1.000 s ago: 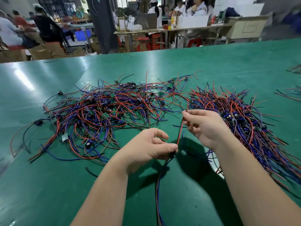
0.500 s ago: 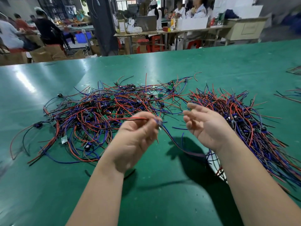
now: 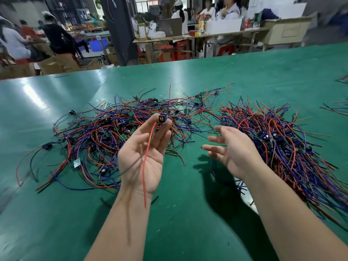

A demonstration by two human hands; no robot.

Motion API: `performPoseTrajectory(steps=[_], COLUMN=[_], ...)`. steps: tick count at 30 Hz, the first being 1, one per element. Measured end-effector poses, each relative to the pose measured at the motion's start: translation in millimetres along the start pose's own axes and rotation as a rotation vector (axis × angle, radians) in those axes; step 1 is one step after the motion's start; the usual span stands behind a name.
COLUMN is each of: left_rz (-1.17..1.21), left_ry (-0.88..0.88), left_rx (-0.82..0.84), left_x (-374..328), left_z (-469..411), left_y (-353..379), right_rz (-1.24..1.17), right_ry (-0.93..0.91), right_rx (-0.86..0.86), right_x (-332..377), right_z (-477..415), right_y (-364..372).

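Left grip (image 3: 143,155): fingertips pinch the connector (image 3: 162,118).
Right grip (image 3: 231,149): fingers spread, empty.
Handling: light, red lead (image 3: 144,176) floppy; hold the stiff body.

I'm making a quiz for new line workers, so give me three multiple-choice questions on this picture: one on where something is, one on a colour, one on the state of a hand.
1. Where is the small blue component?
A. pinched at the fingertips of the left hand
B. in a cardboard box
C. on the floor

2. What colour is the wire hanging across that palm?
A. yellow
B. red
C. white

3. How is the right hand?
A. clenched in a fist
B. gripping a bundle
C. open, holding nothing

Answers: 1 A, the fingertips hold it up. 2 B, a red strand runs down past the wrist. 3 C, its fingers are spread and bare.
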State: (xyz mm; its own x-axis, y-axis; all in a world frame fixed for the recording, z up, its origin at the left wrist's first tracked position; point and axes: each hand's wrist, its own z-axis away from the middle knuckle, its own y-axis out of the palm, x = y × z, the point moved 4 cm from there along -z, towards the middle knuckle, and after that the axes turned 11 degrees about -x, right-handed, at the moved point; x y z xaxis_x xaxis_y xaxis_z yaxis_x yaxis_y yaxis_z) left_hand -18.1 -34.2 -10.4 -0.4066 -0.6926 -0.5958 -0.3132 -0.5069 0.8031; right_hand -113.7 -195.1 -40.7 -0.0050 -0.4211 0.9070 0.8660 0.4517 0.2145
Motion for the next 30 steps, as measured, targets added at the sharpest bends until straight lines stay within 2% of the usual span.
performPoseTrajectory(steps=[2, 5, 7, 8, 12, 16, 18, 20, 27, 30], left_rz=[-0.060, -0.523, -0.770, -0.806, -0.853, -0.780, -0.736, -0.722, -0.719, -0.740], left_ry=[0.005, 0.271, 0.374, 0.369, 0.319, 0.031, -0.115, -0.188, -0.277, -0.283], left_rx=[-0.043, -0.121, -0.025, 0.014, -0.019, -0.101, -0.082, -0.061, 0.037, 0.057], left_x=[0, 8, 21, 26, 30, 38, 43, 47, 53, 52], left_z=[0, 4, 9, 11, 9, 9, 10, 12, 18, 19], left_y=[-1, -2, 3, 3, -1, -7, -6, -6, -2, 0], right_rz=[0.021, 0.117, 0.081, 0.061, 0.028, 0.049, 0.067, 0.089, 0.150, 0.159], right_ry=[-0.002, 0.020, 0.006, -0.016, -0.048, -0.082, -0.089, -0.081, 0.056, 0.035], right_rx=[0.084, 0.324, 0.433, 0.451, 0.397, 0.341, 0.328, 0.329, 0.481, 0.460], right_x=[-1, -7, -9, -8, -8, -8, -8, -7, -5, -1], right_z=[2, 15, 22, 23, 20, 17, 16, 15, 15, 16], right_y=[3, 16, 21, 22, 18, 18, 16, 14, 6, 4])
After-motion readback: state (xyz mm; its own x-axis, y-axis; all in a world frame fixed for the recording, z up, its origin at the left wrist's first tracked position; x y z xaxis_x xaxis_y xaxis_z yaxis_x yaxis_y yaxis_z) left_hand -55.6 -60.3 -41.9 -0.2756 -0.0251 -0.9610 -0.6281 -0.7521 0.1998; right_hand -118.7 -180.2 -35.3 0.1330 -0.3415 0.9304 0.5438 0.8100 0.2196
